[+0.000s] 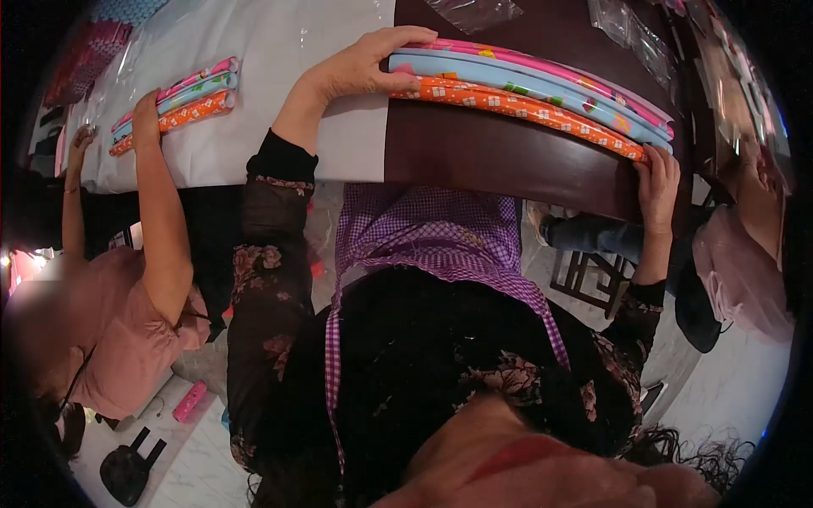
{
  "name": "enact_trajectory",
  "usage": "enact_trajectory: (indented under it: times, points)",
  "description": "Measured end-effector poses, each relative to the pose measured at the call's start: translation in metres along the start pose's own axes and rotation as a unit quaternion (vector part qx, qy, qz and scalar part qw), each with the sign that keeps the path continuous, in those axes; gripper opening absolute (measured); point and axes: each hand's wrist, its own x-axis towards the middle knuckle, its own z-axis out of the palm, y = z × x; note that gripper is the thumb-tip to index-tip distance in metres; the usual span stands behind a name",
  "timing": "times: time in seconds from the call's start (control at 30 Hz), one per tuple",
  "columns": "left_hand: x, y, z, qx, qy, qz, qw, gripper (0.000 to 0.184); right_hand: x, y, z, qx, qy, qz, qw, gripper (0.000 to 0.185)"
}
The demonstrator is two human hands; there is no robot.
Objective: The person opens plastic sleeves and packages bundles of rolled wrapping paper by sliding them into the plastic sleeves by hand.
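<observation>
Three rolls of wrapping paper lie side by side across the dark tabletop: a pink roll (542,63), a light blue roll (508,83) and an orange roll (517,106) with white gift patterns. My left hand (366,66) clasps their left ends, fingers over the pink roll and thumb on the near side. At the opposite end, my right hand (659,179) has its curled fingers against the ends of the orange and blue rolls; its thumb is partly hidden.
On the left, a co-worker's hand (146,118) rests on a similar set of rolls (199,97) on the white sheet (279,51). Clear plastic bags (631,34) lie along the table's far side. Another person's arm (760,195) shows at right, near a dark stool (593,279).
</observation>
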Motion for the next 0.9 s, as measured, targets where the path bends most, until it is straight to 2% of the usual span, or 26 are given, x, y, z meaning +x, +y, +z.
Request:
enact_trajectory:
  times: [0.17,0.23,0.27,0.5,0.63,0.83,0.9]
  points:
    - [-0.001,0.001,0.000,0.016,0.003,0.002,1.000,0.071,0.008,-0.008,0.011,-0.057,0.015,-0.008,0.998,0.043]
    - [-0.001,0.001,-0.002,0.016,-0.002,-0.002,1.000,0.071,0.021,-0.033,0.009,-0.056,0.047,-0.023,0.997,0.049]
    - [0.000,-0.002,-0.002,0.023,-0.001,0.003,1.000,0.070,0.031,-0.048,0.007,-0.054,0.043,-0.032,0.997,0.058]
    - [0.001,-0.005,0.000,0.016,0.003,0.003,1.000,0.065,0.118,-0.147,0.027,0.002,0.004,-0.234,0.972,0.091]
    - [0.002,-0.004,-0.001,0.011,0.003,0.006,1.000,0.064,0.139,-0.168,0.043,0.028,-0.026,-0.268,0.963,0.091]
    - [-0.001,0.003,-0.001,0.006,0.006,-0.012,1.000,0.063,0.141,-0.168,0.049,0.036,-0.047,-0.253,0.966,0.087]
    - [-0.007,0.009,-0.004,-0.057,0.030,-0.069,0.995,0.053,0.142,-0.168,0.048,0.046,-0.054,-0.252,0.965,0.086]
